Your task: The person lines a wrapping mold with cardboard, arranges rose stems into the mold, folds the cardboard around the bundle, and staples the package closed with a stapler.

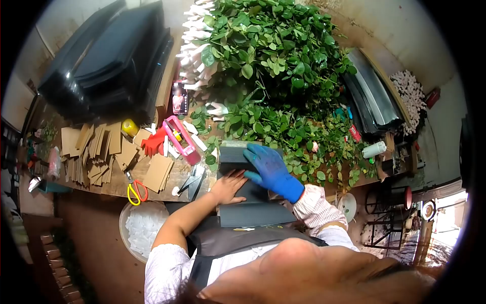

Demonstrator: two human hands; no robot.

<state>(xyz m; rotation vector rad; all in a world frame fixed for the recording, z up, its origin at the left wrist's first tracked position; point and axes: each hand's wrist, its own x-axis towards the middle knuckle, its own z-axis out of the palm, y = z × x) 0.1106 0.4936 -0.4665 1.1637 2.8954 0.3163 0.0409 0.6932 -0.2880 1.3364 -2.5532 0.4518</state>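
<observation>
One dark ribbed sheet [257, 215] lay at the table's [112, 189] 6 o'clock edge. I had the left hand [229, 188] at its 9, the gloved right hand [267, 163] near its 1, fingers extended flat, no pinch visible. Judged it light, bendy, creasable; best held by side edges.

dark sheet [258, 215]: matt, ribbed | black stack [116, 55]: glossy plastic | table [112, 189]: wood

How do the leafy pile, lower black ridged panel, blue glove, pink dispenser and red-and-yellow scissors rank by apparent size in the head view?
1. Leafy pile
2. Blue glove and lower black ridged panel: too alike to rank
3. Pink dispenser
4. Red-and-yellow scissors
</observation>
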